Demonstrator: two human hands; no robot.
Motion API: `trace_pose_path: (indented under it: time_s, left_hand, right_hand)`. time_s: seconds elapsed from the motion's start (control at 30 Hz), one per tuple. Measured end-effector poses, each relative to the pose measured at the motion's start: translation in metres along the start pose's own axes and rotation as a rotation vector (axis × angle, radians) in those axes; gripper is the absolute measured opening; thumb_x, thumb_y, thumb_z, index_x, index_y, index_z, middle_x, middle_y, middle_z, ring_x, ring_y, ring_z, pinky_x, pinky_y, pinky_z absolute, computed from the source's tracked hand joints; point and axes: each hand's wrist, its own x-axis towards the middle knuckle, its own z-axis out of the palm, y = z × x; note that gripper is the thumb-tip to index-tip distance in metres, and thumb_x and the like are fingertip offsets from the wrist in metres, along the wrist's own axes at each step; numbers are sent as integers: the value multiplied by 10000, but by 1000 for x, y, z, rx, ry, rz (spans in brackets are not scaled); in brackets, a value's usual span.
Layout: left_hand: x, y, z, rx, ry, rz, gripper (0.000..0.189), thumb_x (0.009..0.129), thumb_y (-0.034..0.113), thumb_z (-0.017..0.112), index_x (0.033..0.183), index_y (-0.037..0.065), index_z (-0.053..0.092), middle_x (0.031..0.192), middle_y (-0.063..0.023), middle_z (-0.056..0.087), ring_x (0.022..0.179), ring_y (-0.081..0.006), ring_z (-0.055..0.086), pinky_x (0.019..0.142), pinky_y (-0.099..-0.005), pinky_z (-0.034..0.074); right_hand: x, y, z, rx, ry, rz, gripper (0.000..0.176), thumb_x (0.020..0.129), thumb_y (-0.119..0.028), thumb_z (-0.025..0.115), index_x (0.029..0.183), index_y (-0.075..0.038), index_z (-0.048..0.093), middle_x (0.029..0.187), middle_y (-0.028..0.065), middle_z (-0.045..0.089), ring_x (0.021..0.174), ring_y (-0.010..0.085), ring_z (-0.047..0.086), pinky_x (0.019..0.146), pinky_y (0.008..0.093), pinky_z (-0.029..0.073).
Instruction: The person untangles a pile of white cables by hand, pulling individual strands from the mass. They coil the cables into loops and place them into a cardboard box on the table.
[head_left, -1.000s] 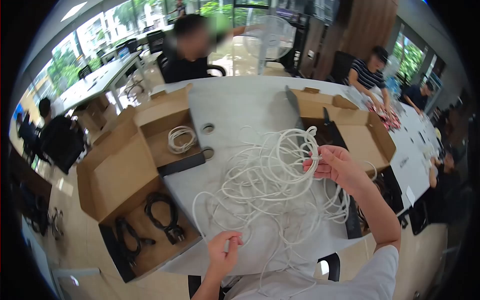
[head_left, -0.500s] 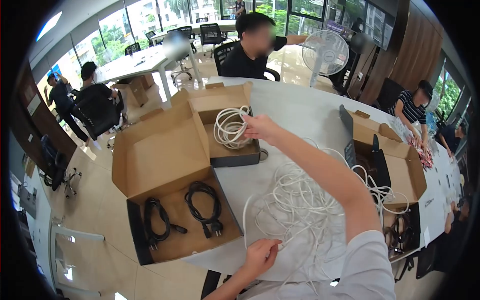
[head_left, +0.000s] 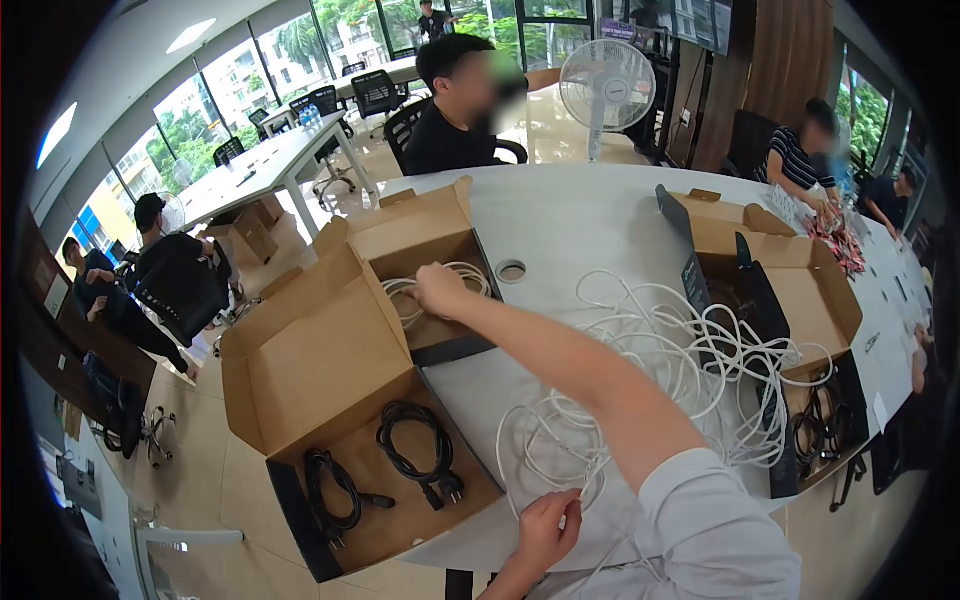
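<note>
My right hand (head_left: 440,291) reaches into the far cardboard box (head_left: 458,352), its fingers closed on a coiled white cable (head_left: 473,278). Loops of the coil show on both sides of the hand; the fingertips are partly hidden. Low in the view, my left hand (head_left: 548,530) is pinched at a strand of the loose white cable pile (head_left: 650,370), which spreads over the table. In the near open box (head_left: 400,535), two coiled black power cords (head_left: 415,440) lie apart from each other.
A roll of tape (head_left: 511,271) lies on the white table (head_left: 570,225) beside the far box. More open boxes (head_left: 815,290) stand at the right, with black cables inside. A person sits across the table near a white fan (head_left: 607,88). Another person handles a reddish bundle (head_left: 836,243).
My right hand has lowered the white coil from above the far box down into it. My left hand stays by the cable pile. The camera view has shifted.
</note>
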Motion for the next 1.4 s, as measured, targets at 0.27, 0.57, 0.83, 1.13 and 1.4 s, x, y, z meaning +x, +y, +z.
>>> trace_pose_path:
  time_s: [0.27, 0.57, 0.83, 1.13, 1.4]
  left_hand:
    - [-6, 3, 0, -85, 67, 111, 570, 687, 158, 685, 1203, 28, 484, 979, -156, 614, 841, -272, 598, 726, -381, 485]
    - [-5, 55, 10, -1, -566, 616, 590, 753, 468, 647, 1273, 220, 518, 1347, -151, 449, 1128, -303, 469, 955, -504, 367]
    - [11, 60, 43, 474, -854, 493, 651, 702, 429, 689, 1288, 195, 530, 1449, -179, 323, 1348, -300, 286, 1057, -610, 177]
    - [49, 21, 41, 585, -599, 211, 607, 717, 88, 567, 1316, 73, 474, 1422, -239, 320, 1288, -453, 329, 1006, -550, 338]
    - [124, -43, 59, 687, -381, 84, 573, 763, -2, 498, 1332, 42, 446, 1375, -252, 383, 1266, -439, 353, 1036, -497, 320]
  right_hand:
    - [-64, -1, -184, -176, -87, -357, 458, 876, -408, 570, 885, 42, 653, 795, 233, 645, 765, 373, 636, 699, 430, 497]
    - [-289, 15, -348, -324, -282, -110, 457, 880, -357, 597, 1166, -1, 575, 820, 166, 662, 743, 330, 640, 662, 405, 490]
    - [-440, 14, -357, -268, -482, 133, 511, 880, -388, 580, 1212, -3, 535, 864, 189, 651, 831, 353, 628, 714, 423, 497]
    - [-517, 72, -227, -20, -466, 37, 521, 891, -343, 574, 1269, -4, 456, 1290, 215, 473, 1189, 379, 476, 958, 411, 421]
    - [-497, 99, -176, -38, -142, 1, 576, 794, -271, 683, 1263, -9, 475, 1353, 202, 415, 1265, 358, 417, 907, 420, 442]
